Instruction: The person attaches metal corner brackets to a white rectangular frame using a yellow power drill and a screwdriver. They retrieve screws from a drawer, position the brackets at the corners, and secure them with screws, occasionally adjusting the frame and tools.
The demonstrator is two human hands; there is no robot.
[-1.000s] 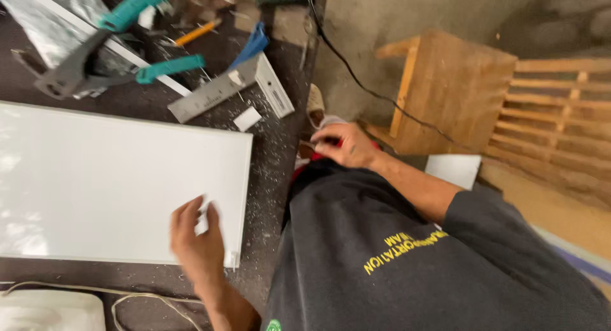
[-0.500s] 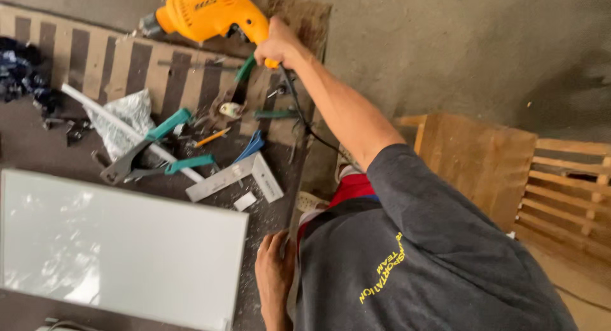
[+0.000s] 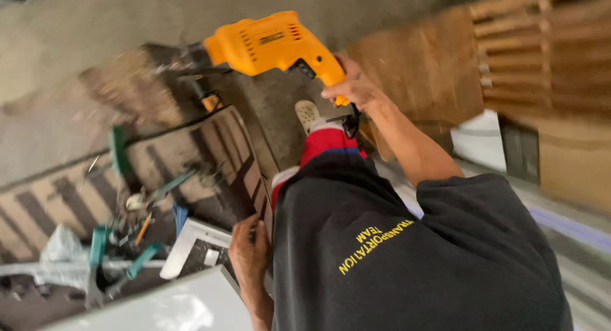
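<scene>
My right hand (image 3: 352, 84) grips the handle of a yellow-orange electric drill (image 3: 270, 46), lifted in the air above the workbench, its black cord hanging below the grip. My left hand (image 3: 248, 253) rests at the bench's front edge, next to the corner of a white flat panel (image 3: 172, 305), fingers loosely curled with nothing in them. I wear a dark shirt with yellow lettering; a shoe shows on the floor below the drill.
A metal square (image 3: 191, 245), teal-handled tools (image 3: 137, 261) and a clear plastic bag (image 3: 60, 245) lie scattered on the dark workbench (image 3: 216, 153). Wooden pallets and boards (image 3: 509, 57) stand to the right on a concrete floor. The view is blurred.
My right hand reached from the bench edge to the drill, took it and lifted it toward me. My left hand came off the white panel to the bench edge. My head turned.
</scene>
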